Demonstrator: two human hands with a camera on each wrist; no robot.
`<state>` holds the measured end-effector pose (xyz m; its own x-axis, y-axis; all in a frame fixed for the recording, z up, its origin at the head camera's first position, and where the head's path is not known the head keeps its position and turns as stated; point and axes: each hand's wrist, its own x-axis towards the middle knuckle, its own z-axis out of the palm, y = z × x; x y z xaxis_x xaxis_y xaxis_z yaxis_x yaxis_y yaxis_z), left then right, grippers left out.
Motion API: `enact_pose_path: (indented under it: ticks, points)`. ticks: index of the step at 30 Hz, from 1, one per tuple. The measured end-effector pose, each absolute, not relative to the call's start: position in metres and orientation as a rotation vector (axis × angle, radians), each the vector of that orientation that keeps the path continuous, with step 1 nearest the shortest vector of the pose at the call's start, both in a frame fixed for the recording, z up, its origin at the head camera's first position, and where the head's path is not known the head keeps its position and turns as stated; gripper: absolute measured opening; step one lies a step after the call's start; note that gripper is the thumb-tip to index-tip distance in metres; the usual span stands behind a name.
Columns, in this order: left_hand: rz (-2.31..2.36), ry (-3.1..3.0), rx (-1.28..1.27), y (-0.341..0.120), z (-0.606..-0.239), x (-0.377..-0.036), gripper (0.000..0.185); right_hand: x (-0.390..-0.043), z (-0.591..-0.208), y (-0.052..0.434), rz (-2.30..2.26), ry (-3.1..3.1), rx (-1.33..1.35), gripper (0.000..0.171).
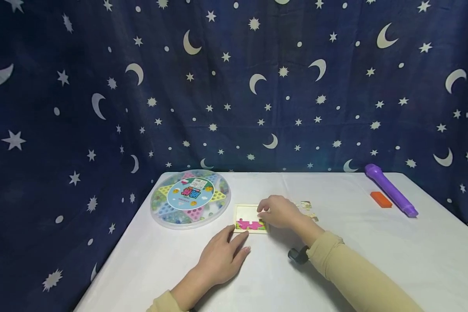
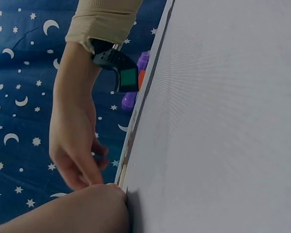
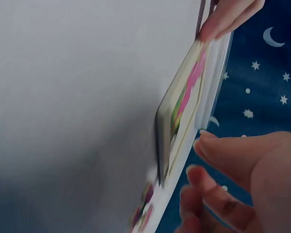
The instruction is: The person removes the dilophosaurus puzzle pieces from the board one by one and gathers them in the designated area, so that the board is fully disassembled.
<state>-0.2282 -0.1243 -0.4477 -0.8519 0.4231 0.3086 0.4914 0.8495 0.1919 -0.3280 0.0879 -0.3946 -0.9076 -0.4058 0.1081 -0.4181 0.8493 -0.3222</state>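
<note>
A: Where is the puzzle point(image 1: 251, 219) lying?

B: Flat on the tabletop point(image 1: 335, 260), beside the round game box point(image 1: 190, 198). The left hand point(image 1: 222, 255) is resting flat, fingers straight, touching its near corner.

A: And the right hand point(image 1: 277, 211)?

B: Hovering over the tray, fingers loosely bent; I cannot tell whether it is pinching a piece. The tray is looking thin, stiff and light, so holding its edges seems best.

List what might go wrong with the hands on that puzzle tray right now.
1. The left hand only steadies the puzzle tray at its near corner with flat fingers, so a push from the right hand may slide or swivel it on the white table.
2. Loose puzzle pieces lie just behind the right hand; its wrist could sweep them away.
3. The right hand covers part of the tray, so a piece might be seated askew unseen.
</note>
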Motion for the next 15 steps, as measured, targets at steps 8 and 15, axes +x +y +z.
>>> enact_pose_path:
  ticks: [8, 15]
  points:
    - [-0.398, -2.748, -0.704, -0.124, -0.45, -0.228, 0.044, -0.327, -0.404, 0.066, 0.626, -2.977, 0.85, 0.013]
    - [-0.413, -2.751, -0.694, -0.125, -0.45, -0.228, 0.044, -0.327, -0.407, 0.053, 0.65, -2.918, 0.958, 0.013]
